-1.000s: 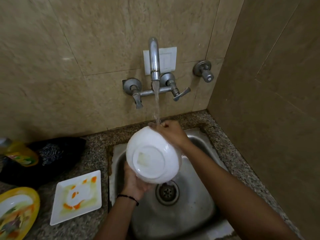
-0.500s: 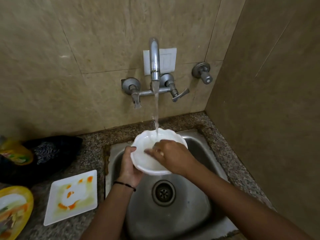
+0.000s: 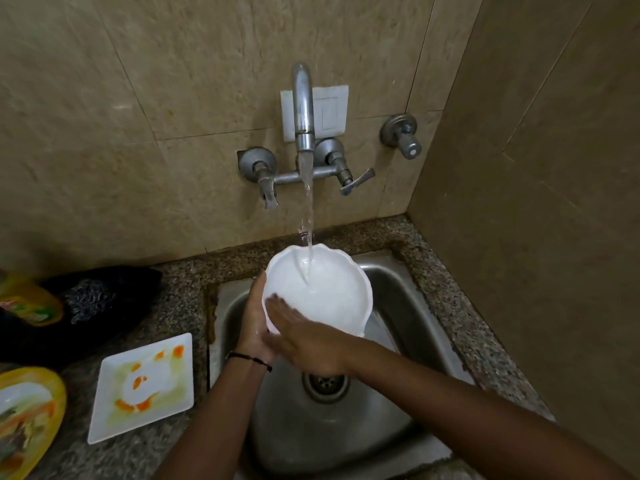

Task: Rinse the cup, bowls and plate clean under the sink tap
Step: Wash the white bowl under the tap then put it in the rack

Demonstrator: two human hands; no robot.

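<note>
The left hand (image 3: 254, 327) has its grip clamped on the white scalloped bowl (image 3: 322, 289) at its 8 o'clock rim; the right hand (image 3: 304, 341) lies flat, fingers (image 3: 280, 306) spread over the near rim, rubbing rather than gripping. A second ago the bowl showed its underside; now it faces up, tap water (image 3: 309, 216) filling it, so the inside rinse is probably nearly done. On the speckled granite bench (image 3: 180, 299), at 9 o'clock of the steel sink (image 3: 408, 306), a stained square plate (image 3: 142, 386) waits; beige tiles wall the corner.
</note>
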